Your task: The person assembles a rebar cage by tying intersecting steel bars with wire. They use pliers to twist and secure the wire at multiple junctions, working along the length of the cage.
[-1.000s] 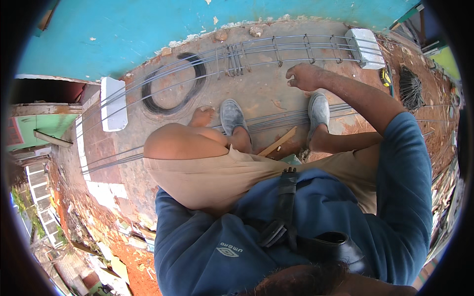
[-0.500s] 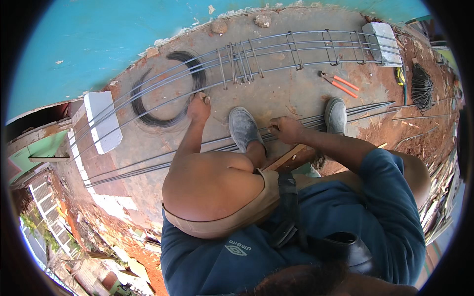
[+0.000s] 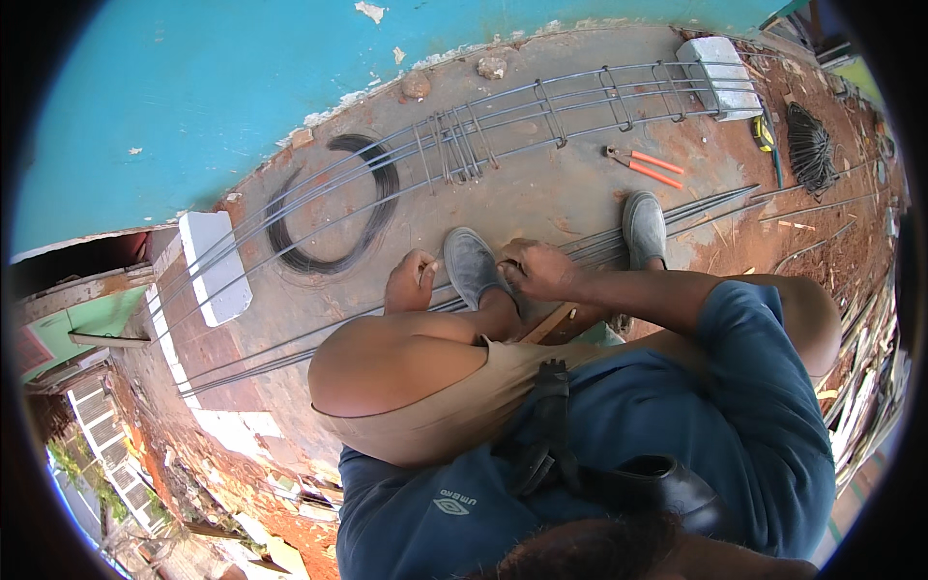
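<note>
Rebar rods [image 3: 406,311] lying loose near the shoes, both hands, left hand [image 3: 411,280] fisted and right hand [image 3: 537,271] pinching, working them; far cage [image 3: 541,111] already tied.

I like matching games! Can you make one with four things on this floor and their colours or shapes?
Things:
1. pliers
2. wire coil
3. block
4. wall

Matches:
A. white
B. orange handles
C. turquoise
D. dark ring

Pairs: 1-B, 2-D, 3-A, 4-C
</note>
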{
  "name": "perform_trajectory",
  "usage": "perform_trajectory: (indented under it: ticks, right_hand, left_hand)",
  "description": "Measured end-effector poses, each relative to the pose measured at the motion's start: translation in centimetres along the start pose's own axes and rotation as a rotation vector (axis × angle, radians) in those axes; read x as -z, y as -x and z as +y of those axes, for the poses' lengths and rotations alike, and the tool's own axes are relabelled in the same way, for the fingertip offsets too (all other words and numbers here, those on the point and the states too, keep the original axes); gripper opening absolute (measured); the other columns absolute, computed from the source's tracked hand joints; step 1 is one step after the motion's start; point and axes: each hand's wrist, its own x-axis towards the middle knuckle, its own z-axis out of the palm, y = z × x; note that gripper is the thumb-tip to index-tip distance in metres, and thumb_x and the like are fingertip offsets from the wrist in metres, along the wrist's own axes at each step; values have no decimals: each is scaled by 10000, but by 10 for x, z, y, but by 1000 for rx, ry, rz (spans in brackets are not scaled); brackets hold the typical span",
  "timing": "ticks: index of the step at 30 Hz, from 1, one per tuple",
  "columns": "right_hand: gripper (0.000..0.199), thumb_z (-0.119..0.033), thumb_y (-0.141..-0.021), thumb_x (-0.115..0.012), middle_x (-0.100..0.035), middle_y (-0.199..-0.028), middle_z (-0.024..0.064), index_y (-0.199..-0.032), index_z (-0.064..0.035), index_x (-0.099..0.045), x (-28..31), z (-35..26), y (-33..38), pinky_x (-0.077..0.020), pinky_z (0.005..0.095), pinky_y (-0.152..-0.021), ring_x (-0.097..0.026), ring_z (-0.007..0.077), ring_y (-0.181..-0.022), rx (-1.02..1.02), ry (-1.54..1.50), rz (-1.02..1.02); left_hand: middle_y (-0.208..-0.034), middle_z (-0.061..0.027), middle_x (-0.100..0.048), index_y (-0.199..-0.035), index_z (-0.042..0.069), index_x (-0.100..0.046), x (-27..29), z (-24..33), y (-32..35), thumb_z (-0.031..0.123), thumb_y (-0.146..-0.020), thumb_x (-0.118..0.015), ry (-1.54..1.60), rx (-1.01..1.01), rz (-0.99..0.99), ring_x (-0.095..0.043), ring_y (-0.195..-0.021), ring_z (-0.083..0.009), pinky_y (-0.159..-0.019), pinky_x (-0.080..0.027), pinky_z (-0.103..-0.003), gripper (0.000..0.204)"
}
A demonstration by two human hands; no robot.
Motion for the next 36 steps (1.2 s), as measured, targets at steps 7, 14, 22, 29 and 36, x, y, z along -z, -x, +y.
perform_trajectory:
  ticks: [7,14,22,29,36]
  right_hand:
    - [475,-366,-1099,-676,-758,-1201,242,-1419,-15,-693,9,-138,-18,-562,431,-1009,-731,337,-1143,247,-448,143]
    - [262,-213,-1122,-658,-730,-1014,112,-1224,2,-770,106,-224,37,-557,364,-835,-687,169,-957,601,-843,602]
    - [307,-253,-1146,-610,-708,-972,69,-1170,39,-704,251,-200,112,-569,277,-682,-686,126,-830,795,-1134,997]
    - [201,-199,-1176,-512,-627,-847,40,-1051,-90,-625,363,-66,152,-599,370,-759,-645,198,-781,1015,-1720,1035]
    - [152,-190,-1168,-488,-504,-813,-4,-1160,-67,-576,398,7,194,-400,254,-519,-470,113,-629,1085,-1766,902]
  left_hand:
    - [-983,-12,-718,-1098,28,-699,149,116,15,160,-1069,-737,445,41,-98,-652,-931,-94,-857,-531,-295,140]
    - [-957,-25,-700,-1073,15,-679,230,306,-1,154,-1096,-703,260,-199,-140,-648,-921,-100,-848,-532,-288,142]
    - [-815,0,-573,-1054,21,-684,198,311,-1,305,-1157,-614,195,-319,127,-512,-768,-97,-725,-437,-279,310]
    - [-929,-12,-665,-1076,-5,-733,216,292,0,219,-1122,-668,84,-309,272,-550,-870,-98,-806,-465,-278,237]
    - [-1002,-55,-723,-1113,11,-779,227,301,-1,194,-1088,-704,-658,-587,477,-624,-925,-149,-868,-514,-341,199]
